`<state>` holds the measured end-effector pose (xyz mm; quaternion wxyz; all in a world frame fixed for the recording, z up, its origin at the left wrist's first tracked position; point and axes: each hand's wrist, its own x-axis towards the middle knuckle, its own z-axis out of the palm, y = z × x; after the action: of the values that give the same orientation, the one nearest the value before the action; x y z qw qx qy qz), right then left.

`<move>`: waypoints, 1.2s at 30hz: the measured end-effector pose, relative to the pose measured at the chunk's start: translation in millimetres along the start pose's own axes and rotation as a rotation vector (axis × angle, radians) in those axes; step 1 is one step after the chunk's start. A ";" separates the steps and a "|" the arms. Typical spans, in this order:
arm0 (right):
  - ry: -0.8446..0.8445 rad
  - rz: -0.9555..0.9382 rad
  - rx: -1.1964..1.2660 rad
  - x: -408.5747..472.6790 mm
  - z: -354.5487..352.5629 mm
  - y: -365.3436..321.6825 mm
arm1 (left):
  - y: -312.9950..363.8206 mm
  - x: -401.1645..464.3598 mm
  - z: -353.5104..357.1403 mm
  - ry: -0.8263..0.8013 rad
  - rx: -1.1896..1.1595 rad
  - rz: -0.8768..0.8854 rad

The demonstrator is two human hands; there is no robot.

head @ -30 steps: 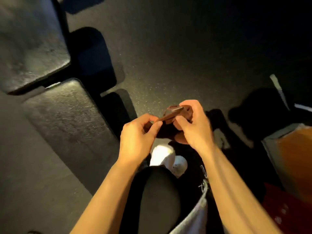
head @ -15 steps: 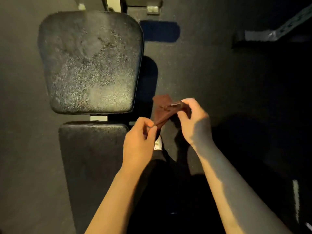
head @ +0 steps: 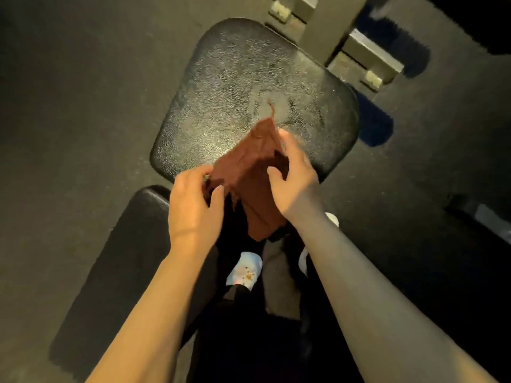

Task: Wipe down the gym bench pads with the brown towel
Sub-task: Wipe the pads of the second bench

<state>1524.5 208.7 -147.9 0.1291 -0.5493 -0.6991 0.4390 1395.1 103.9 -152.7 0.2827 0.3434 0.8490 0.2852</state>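
Both hands, left hand [head: 193, 208] and right hand [head: 297, 181], grip the crumpled brown cloth towel [head: 249, 172] with curled fingers above the far cracked black vinyl bench pad [head: 221, 87]; wiping seems not yet begun, so next lower it flat onto that pad.

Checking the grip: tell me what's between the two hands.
Head view: the brown towel stretches between the left hand and right hand.

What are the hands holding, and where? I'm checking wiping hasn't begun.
The brown towel: left hand pinches its left edge, right hand grips its right side.

The brown towel [head: 246, 172] hides the right hand's [head: 297, 183] fingertips — its lower end blurs into shadow.
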 end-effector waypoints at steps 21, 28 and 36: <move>-0.365 -1.067 -0.798 115.9 46.9 122.7 | -79.4 28.6 150.1 0.316 0.410 0.003; -0.301 -1.094 -0.768 118.0 53.5 126.6 | -81.2 28.0 150.7 0.362 0.370 0.028; -0.293 -1.101 -0.800 116.3 52.8 120.8 | -83.4 30.4 149.4 0.352 0.356 0.019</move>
<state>1526.4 287.7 -305.0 0.0252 -0.0553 -0.9943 0.0880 1442.5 119.7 -319.1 0.0628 0.3406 0.9189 0.1890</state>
